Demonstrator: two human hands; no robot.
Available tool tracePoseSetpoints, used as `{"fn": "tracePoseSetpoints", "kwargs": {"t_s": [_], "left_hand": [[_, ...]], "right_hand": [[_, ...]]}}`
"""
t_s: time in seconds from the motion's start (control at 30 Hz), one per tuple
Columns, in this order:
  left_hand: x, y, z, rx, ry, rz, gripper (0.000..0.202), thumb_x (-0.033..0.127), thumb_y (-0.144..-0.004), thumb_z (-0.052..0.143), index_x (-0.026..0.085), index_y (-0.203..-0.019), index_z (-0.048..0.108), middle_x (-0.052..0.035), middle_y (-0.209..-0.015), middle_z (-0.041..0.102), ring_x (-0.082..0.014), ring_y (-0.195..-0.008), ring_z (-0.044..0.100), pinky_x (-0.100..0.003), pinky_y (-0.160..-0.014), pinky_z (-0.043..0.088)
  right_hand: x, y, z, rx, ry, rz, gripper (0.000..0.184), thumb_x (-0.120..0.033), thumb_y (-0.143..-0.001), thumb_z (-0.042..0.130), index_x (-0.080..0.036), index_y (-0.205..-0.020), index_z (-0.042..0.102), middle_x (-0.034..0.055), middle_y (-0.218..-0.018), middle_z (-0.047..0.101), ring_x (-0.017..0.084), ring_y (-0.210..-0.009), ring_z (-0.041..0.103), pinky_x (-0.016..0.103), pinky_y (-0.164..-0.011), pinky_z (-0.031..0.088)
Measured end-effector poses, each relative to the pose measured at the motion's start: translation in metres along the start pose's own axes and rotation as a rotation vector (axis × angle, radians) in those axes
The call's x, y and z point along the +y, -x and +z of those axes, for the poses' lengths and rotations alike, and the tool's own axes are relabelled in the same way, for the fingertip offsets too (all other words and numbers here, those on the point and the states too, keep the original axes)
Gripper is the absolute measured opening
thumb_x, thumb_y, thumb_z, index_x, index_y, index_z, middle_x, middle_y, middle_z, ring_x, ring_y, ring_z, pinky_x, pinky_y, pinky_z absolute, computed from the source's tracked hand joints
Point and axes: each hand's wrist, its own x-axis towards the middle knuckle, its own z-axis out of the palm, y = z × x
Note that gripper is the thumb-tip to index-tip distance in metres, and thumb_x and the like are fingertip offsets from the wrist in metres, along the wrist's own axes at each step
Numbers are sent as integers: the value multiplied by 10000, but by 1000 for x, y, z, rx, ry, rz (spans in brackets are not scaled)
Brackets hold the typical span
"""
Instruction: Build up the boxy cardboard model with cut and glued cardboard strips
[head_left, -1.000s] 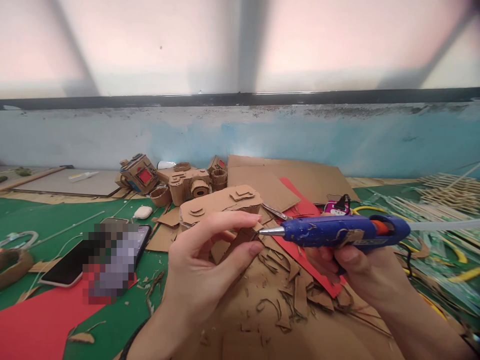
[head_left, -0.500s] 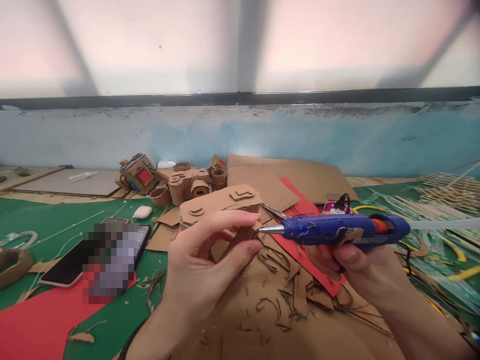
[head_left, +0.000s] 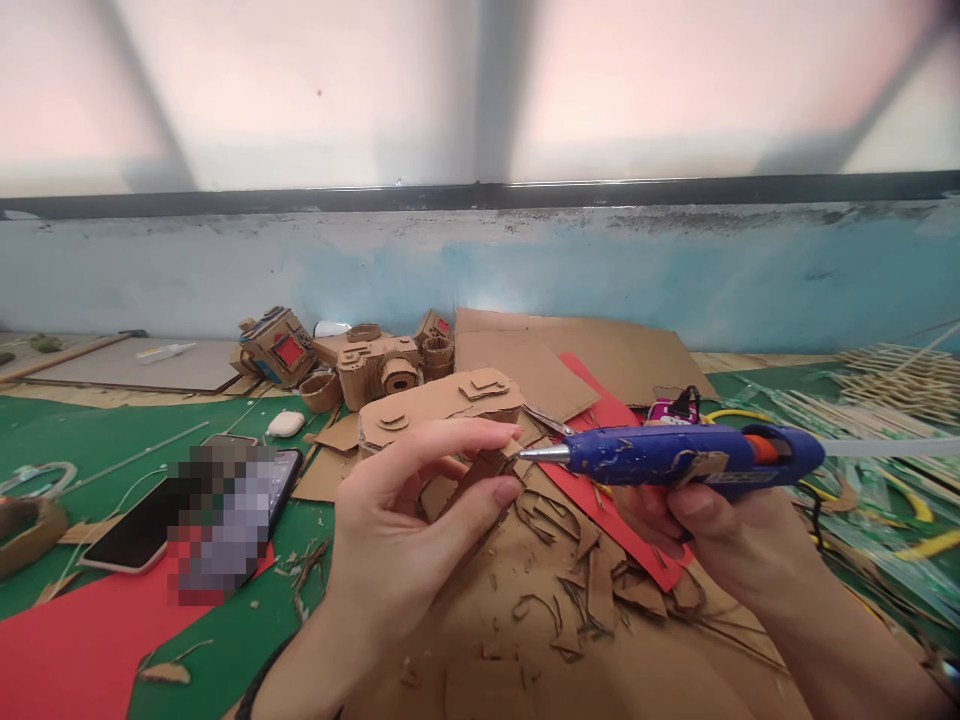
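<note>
My left hand (head_left: 405,540) pinches a small brown cardboard piece (head_left: 487,468) between thumb and forefinger, raised above the work surface. My right hand (head_left: 712,545) grips a blue hot glue gun (head_left: 675,455) held level, its metal nozzle (head_left: 541,454) pointing left and almost touching the piece's upper right edge. A clear glue stick (head_left: 892,447) pokes out of the gun's back. Just behind my fingers lies a flat cardboard camera body (head_left: 439,405).
Cardboard scraps (head_left: 570,570) litter a brown sheet below my hands. Finished cardboard models (head_left: 367,365) stand at the back by the blue wall. A phone (head_left: 150,525) lies left on the green mat (head_left: 90,440), beside red paper (head_left: 75,650). Sticks and plastic strips (head_left: 892,390) pile at right.
The glue gun's nozzle has crept slightly up and closer to the cardboard piece. My left hand has stayed almost still.
</note>
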Motion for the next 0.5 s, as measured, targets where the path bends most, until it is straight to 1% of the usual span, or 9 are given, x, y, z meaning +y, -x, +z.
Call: {"fn": "tracePoseSetpoints", "kwargs": {"t_s": [0.1, 0.17, 0.23, 0.33, 0.43, 0.5], "left_hand": [[0, 0, 0, -2, 8, 1, 302, 160, -923, 901, 374, -1134, 876, 10, -1149, 885, -223, -1141, 819, -276, -806, 643], [0, 0, 0, -4, 13, -1, 304, 156, -927, 897, 375, -1137, 875, 12, -1151, 885, -219, -1140, 819, -271, -804, 644], [1, 0, 1, -3, 12, 1, 303, 150, -931, 891, 370, -1138, 875, 9, -1148, 886, -219, -1140, 820, -272, -807, 649], [1, 0, 1, 5, 3, -1, 284, 158, -929, 895, 355, -1133, 878, -6, -1144, 888, -235, -1138, 825, -289, -808, 664], [1, 0, 0, 12, 6, -17, 264, 179, -922, 903, 350, -1121, 879, -16, -1143, 889, -256, -1142, 829, -312, -801, 678], [1, 0, 0, 11, 17, -19, 270, 177, -923, 902, 362, -1119, 878, -9, -1141, 890, -253, -1146, 829, -310, -801, 680]], "right_hand": [[6, 2, -1, 80, -31, 20, 555, -707, -888, 844, -232, -696, 631, -49, -563, 462, 108, -452, 398, 262, -433, 241], [7, 3, 0, 92, -44, 18, 557, -712, -876, 851, -235, -704, 621, -57, -561, 449, 105, -442, 381, 260, -424, 222], [5, 4, 3, 93, -16, 15, 578, -729, -869, 849, -231, -689, 618, -54, -556, 452, 106, -445, 383, 267, -424, 219], [-4, 3, 7, 131, 48, 49, 633, -782, -842, 843, -220, -647, 626, -44, -553, 464, 108, -475, 375, 286, -456, 238], [-11, 3, 11, 142, 47, 76, 653, -807, -809, 853, -219, -634, 630, -42, -550, 466, 108, -483, 356, 291, -466, 232], [-12, 3, 12, 165, 39, 90, 655, -809, -790, 866, -224, -635, 614, -44, -556, 460, 109, -488, 355, 289, -471, 239]]}}
